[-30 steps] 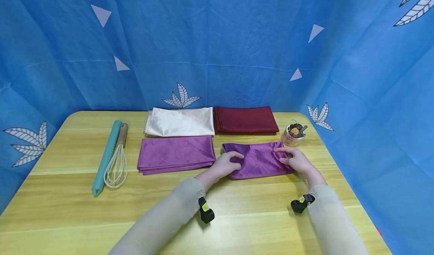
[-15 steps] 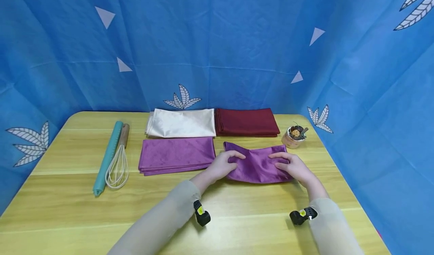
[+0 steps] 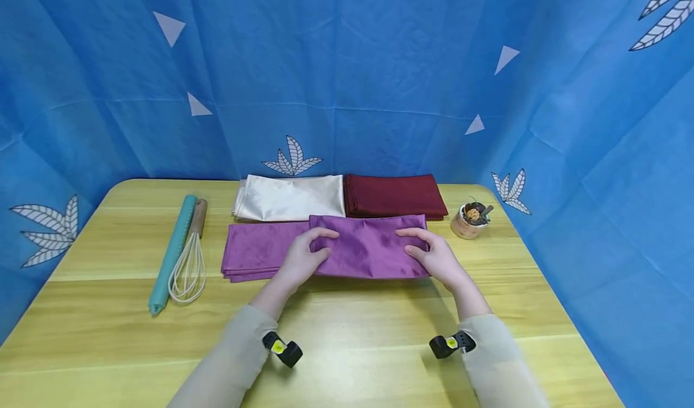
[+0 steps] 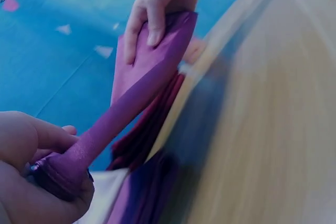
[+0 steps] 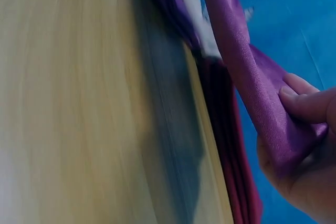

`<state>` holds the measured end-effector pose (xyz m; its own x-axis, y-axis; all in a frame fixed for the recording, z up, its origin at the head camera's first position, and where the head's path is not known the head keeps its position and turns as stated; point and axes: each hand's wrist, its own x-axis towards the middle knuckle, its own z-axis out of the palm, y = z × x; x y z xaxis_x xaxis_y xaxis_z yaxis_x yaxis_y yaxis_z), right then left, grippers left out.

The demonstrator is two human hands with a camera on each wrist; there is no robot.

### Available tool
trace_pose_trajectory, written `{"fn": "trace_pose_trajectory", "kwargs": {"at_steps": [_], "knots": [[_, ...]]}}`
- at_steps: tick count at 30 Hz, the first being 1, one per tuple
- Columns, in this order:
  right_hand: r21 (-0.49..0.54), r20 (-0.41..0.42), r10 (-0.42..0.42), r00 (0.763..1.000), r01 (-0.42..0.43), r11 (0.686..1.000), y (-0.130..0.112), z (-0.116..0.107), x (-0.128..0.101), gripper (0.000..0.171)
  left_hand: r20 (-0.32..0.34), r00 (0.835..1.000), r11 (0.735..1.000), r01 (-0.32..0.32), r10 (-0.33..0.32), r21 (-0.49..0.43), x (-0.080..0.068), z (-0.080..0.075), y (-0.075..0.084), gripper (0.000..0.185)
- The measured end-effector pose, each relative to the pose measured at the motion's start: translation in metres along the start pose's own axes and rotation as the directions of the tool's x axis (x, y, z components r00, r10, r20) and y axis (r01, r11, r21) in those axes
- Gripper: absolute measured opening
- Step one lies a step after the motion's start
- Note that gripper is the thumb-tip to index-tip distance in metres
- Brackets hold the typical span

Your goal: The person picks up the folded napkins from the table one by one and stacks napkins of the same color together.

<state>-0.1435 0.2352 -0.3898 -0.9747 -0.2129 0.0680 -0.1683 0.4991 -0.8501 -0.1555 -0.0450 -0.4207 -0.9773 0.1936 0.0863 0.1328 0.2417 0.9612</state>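
While we hold the folded purple velvet cloth (image 3: pixel 368 253) clear of the yellow wooden tabletop (image 3: pixel 347 323), our left hand (image 3: pixel 303 257) pinches its left end and our right hand (image 3: pixel 434 257) pinches its right end, thumbs on top and fingers curled under. The wrist views confirm the cloth stretched between both hands in the air. It hangs partly over the stack of folded purple cloths (image 3: pixel 255 251) lying flat at centre-left. Just behind lie a folded cream satin cloth (image 3: pixel 290 197) and a folded dark red cloth (image 3: pixel 394 196), side by side. A small round pot with dried decoration (image 3: pixel 469 219) stands near the right hand. Well apart on the left rest a rolled teal mat (image 3: pixel 172 251) and a wire whisk with wooden handle (image 3: pixel 188 257), touching each other.
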Motion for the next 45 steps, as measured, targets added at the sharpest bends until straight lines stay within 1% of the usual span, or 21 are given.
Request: {"fn": "trace_pose_trajectory", "kwargs": {"at_steps": [2, 5, 7, 9, 13, 17, 19, 22, 24, 27, 32, 34, 36, 39, 43, 45], "knots": [[0.019, 0.001, -0.022, 1.0, 0.022, 1.0, -0.004, 0.011, 0.007, 0.032, -0.044, 0.999, 1.0, 0.021, -0.021, 0.011, -0.001, -0.013, -0.003, 0.034], [0.032, -0.007, -0.049, 0.999, 0.049, 0.998, 0.003, 0.03, 0.023, 0.034, -0.113, 0.993, 0.998, 0.042, -0.037, 0.037, -0.001, -0.033, -0.008, 0.033], [0.023, -0.015, -0.07, 0.997, 0.07, 0.997, 0.009, 0.044, 0.035, 0.036, -0.166, 0.985, 0.995, 0.064, -0.049, 0.082, -0.002, -0.046, -0.011, 0.033], [0.016, -0.015, -0.08, 0.997, 0.08, 0.997, 0.005, 0.058, 0.044, 0.038, -0.218, 0.975, 0.988, 0.071, -0.041, 0.133, -0.003, -0.058, -0.015, 0.032], [-0.009, -0.004, -0.093, 0.996, 0.093, 0.996, -0.001, 0.082, 0.057, 0.046, -0.323, 0.947, 0.96, 0.092, -0.003, 0.263, -0.008, -0.077, -0.024, 0.032], [-0.041, 0.02, -0.089, 0.996, 0.09, 0.995, -0.006, 0.099, 0.064, 0.053, -0.406, 0.913, 0.945, 0.095, 0.042, 0.313, -0.012, -0.091, -0.034, 0.031], [-0.055, 0.033, -0.089, 0.995, 0.091, 0.994, -0.008, 0.105, 0.067, 0.055, -0.429, 0.901, 0.937, 0.096, 0.061, 0.335, -0.013, -0.095, -0.038, 0.031], [-0.093, 0.047, -0.111, 0.993, 0.115, 0.989, -0.009, 0.112, 0.07, 0.055, -0.433, 0.898, 0.916, 0.102, 0.083, 0.387, -0.014, -0.098, -0.043, 0.031], [-0.112, 0.051, -0.123, 0.991, 0.128, 0.985, -0.009, 0.115, 0.071, 0.055, -0.424, 0.901, 0.901, 0.104, 0.095, 0.421, -0.014, -0.099, -0.045, 0.032], [-0.128, 0.05, -0.137, 0.989, 0.142, 0.982, -0.01, 0.117, 0.071, 0.055, -0.412, 0.905, 0.885, 0.107, 0.101, 0.453, -0.015, -0.1, -0.047, 0.033], [-0.074, 0.054, -0.11, 0.993, 0.113, 0.991, -0.01, 0.113, 0.064, 0.056, -0.393, 0.913, 0.862, 0.11, 0.109, 0.495, -0.02, -0.102, -0.047, 0.038], [-0.046, 0.051, -0.109, 0.993, 0.112, 0.993, -0.009, 0.108, 0.059, 0.056, -0.388, 0.913, 0.855, 0.102, 0.123, 0.509, -0.024, -0.103, -0.045, 0.04], [-0.032, 0.048, -0.127, 0.991, 0.128, 0.991, -0.008, 0.103, 0.054, 0.056, -0.382, 0.912, 0.847, 0.083, 0.147, 0.525, -0.028, -0.104, -0.043, 0.042], [-0.063, 0.049, -0.148, 0.988, 0.151, 0.986, -0.006, 0.092, 0.046, 0.055, -0.365, 0.908, 0.839, 0.03, 0.204, 0.543, -0.033, -0.107, -0.04, 0.043], [-0.172, 0.049, -0.161, 0.986, 0.167, 0.971, -0.004, 0.076, 0.033, 0.055, -0.329, 0.902, 0.819, -0.044, 0.278, 0.572, -0.042, -0.113, -0.037, 0.039], [-0.246, 0.04, -0.165, 0.985, 0.17, 0.954, -0.002, 0.067, 0.026, 0.054, -0.31, 0.901, 0.804, -0.067, 0.304, 0.591, -0.047, -0.118, -0.035, 0.037]]}}
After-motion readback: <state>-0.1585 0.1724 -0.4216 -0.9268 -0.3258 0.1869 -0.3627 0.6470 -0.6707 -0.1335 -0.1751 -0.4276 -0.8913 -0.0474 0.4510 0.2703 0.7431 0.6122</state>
